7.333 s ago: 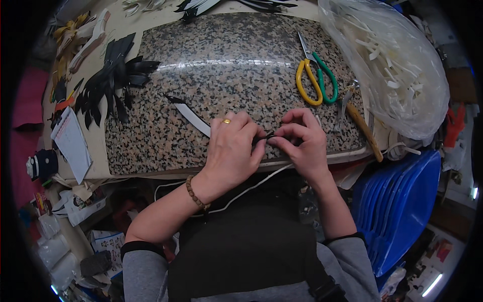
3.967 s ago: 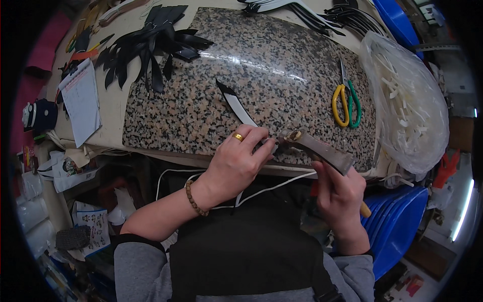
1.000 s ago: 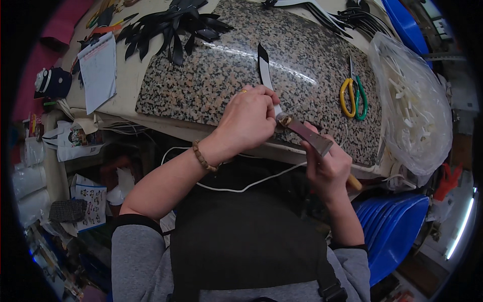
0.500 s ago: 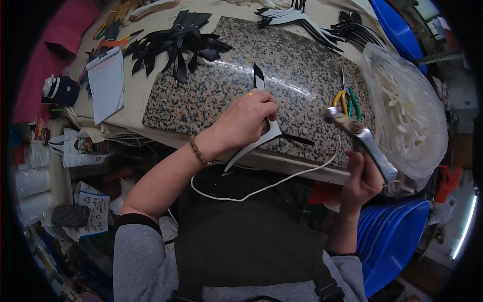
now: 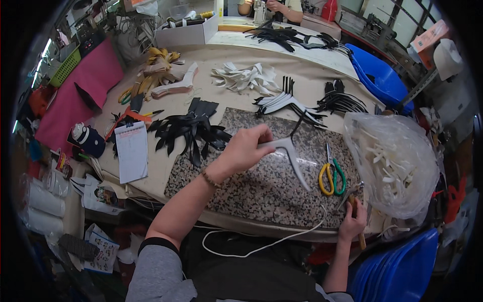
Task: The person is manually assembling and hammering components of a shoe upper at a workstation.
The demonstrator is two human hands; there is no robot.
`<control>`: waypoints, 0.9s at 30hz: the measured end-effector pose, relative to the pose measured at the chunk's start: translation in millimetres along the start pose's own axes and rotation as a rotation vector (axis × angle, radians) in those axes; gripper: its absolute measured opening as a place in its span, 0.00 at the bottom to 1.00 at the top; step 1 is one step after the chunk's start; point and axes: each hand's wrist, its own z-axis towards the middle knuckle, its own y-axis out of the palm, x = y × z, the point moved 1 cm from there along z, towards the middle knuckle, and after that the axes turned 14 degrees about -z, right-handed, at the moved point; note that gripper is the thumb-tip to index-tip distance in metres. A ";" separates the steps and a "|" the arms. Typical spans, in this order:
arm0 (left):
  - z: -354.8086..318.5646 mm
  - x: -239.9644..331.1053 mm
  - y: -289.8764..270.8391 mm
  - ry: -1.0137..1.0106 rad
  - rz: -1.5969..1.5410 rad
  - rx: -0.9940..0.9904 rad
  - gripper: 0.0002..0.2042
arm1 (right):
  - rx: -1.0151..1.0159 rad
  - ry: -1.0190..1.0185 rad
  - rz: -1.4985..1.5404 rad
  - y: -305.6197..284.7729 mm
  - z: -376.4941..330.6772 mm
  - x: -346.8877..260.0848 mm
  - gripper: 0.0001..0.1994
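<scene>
The left hand (image 5: 245,150) grips a forked strap (image 5: 291,151) above the surface (image 5: 251,186), seemingly carrying it to a pile, while the right hand (image 5: 352,225) clasps a tool (image 5: 356,211).

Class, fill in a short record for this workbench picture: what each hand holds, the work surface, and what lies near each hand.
Left hand: holds a forked pale strap piece above the slab
Right hand: grips a wooden-handled tool at the table's near edge
Work surface: speckled stone slab
Near right hand: yellow and green scissors, clear bag of white pieces
Near left hand: pile of black cut pieces
</scene>
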 end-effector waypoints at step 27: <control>4.9 -151.5 -163.5 -0.347 0.744 0.406 0.11 | -0.055 0.027 -0.029 7.8 -1.3 2.7 0.15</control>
